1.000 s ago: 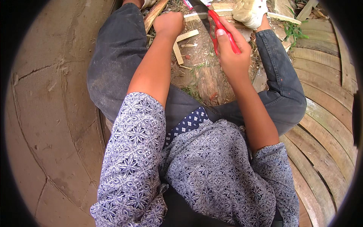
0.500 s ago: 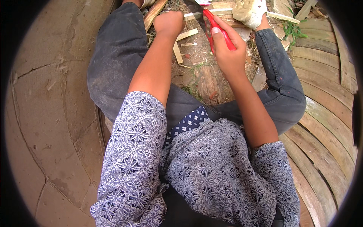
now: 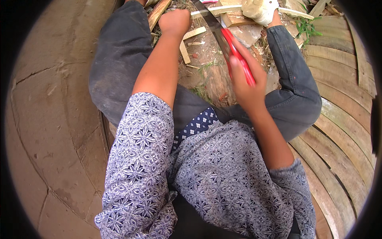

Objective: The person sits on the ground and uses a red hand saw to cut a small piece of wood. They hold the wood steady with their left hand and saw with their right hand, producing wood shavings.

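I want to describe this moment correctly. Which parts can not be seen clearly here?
- Head view: the saw blade tip is cut off by the top edge.
- The left hand is a closed fist; its fingers and anything under them are hidden.
- The right hand covers part of the red handle.
- The lap is hidden by the patterned shirt.

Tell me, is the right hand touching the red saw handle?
Touching. The head view shows the right hand wrapped around the red saw handle.

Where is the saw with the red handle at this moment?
In the head view, upper centre-right: the right hand grips the saw, its blade reaching to the pale wooden strip beside the left hand.
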Tool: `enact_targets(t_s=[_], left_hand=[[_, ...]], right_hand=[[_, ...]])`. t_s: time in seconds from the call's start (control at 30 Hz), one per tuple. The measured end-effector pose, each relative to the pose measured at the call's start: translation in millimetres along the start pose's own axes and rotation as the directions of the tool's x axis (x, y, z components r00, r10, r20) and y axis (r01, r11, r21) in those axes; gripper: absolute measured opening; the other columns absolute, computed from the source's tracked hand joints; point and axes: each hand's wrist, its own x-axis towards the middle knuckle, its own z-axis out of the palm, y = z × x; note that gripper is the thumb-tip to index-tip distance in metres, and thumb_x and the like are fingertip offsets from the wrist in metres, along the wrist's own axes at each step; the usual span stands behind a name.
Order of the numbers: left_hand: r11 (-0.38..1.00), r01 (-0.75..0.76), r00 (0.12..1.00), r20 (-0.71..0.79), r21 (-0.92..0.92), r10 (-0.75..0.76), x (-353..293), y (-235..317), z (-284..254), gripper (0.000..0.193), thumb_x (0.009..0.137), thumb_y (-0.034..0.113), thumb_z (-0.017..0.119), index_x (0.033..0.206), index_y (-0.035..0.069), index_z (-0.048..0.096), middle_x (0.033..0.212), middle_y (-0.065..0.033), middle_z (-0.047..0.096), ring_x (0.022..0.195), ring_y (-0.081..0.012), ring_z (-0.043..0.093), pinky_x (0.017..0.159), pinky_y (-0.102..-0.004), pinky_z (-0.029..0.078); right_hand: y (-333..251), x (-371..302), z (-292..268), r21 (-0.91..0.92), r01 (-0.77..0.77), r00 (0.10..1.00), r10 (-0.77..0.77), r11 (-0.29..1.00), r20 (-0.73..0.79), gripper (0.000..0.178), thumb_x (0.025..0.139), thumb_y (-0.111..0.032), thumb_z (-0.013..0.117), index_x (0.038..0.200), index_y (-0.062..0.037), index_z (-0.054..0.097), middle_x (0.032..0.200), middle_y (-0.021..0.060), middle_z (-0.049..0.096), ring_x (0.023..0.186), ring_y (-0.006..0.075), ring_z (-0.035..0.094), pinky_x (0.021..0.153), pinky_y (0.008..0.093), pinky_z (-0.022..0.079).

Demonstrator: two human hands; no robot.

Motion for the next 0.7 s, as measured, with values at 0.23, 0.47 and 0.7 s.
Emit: enact_targets(t_s=[0.23,0.47,0.7], left_hand=[[1.0,0.023,1.0,-0.001,0.004,-0.023,-4,3,-3,0.021,0.088,0.027,0.067,0.099,0.014,0.078,0.098,-0.0124,0.076,0.091,-0.0311,0.075,0.071,-0.0458,0.06],[0.999,0.048,0.999,0.012,-0.022,-0.048,3,2,0,0.026,0.086,0.032,0.064,0.1,0.015,0.077,0.098,-0.0134,0.075,0.091,-0.0318,0.073,0.074,-0.046,0.059],[1.0,0.002,0.999,0.045,-0.01,-0.001,-1,-4,-8,0.026,0.087,0.03,0.061,0.099,0.012,0.077,0.1,-0.0145,0.075,0.092,-0.0333,0.073,0.074,-0.0463,0.059]], right_hand=[[-41,-41,-37,0.054,-0.197,0.98,0.195,0.979,0.035,0.038,0.098,-0.011,0.062,0.134,0.0013,0.061,0.125,0.0173,0.068,0.113,0.0166,0.063,0.097,0.0292,0.048],[-16,36,16,0.129,-0.093,0.996,0.092,0.987,0.017,0.035,0.097,-0.011,0.062,0.131,-0.001,0.064,0.117,0.0146,0.071,0.104,0.015,0.065,0.092,0.029,0.049],[-29,-34,-22,0.013,-0.105,0.994,0.105,0.994,0.026,0.037,0.099,-0.011,0.06,0.134,0.0001,0.061,0.124,0.0159,0.068,0.109,0.0159,0.063,0.094,0.0293,0.049]])
